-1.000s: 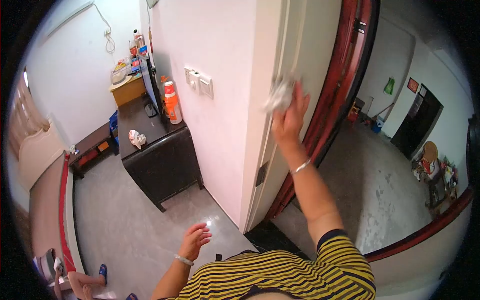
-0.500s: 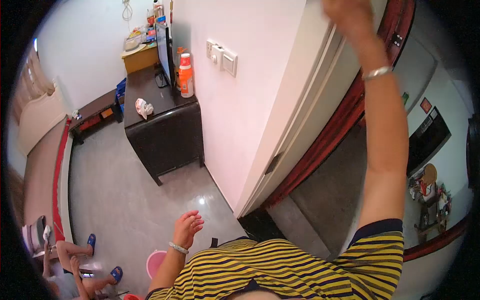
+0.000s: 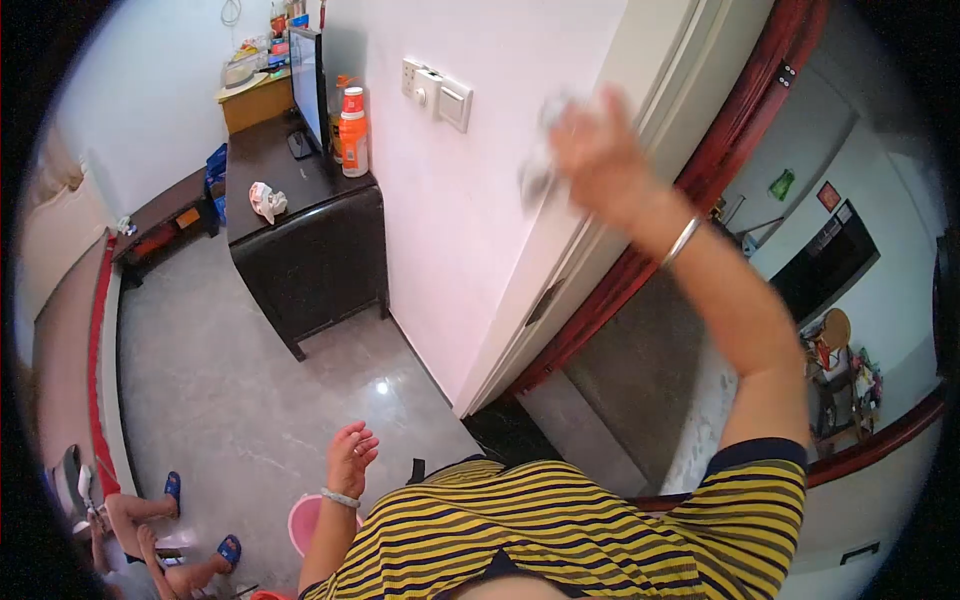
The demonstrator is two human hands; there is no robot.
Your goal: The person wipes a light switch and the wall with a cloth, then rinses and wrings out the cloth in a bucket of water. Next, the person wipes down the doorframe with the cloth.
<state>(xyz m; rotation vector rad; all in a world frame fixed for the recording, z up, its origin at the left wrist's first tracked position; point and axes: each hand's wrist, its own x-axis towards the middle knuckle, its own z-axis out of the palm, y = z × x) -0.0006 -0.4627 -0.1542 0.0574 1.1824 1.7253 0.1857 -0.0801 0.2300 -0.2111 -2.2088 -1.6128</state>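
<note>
My right hand (image 3: 600,150) is raised in front of the white door frame (image 3: 655,110), close to its edge with the pink wall. Blurred by motion, its fingers are closed on a soft white-and-grey thing that looks like a cloth (image 3: 537,178). Whether the cloth touches the frame, I cannot tell. My left hand (image 3: 352,457) hangs low over the grey floor with loosely bent fingers apart and nothing in it. Below its wrist sits a pink basin (image 3: 303,522), partly hidden by my forearm.
White switches (image 3: 455,104) are on the wall left of my right hand. A dark desk (image 3: 310,265) holds a monitor, an orange bottle (image 3: 353,135) and crumpled paper (image 3: 267,202). Red curtain-like trim (image 3: 690,200) lines the doorway. A seated person in blue slippers (image 3: 229,550) is at lower left.
My right hand has come down and to the left from high on the door frame, and the cloth now shows. The view has shifted slightly. My left hand stays low and open.
</note>
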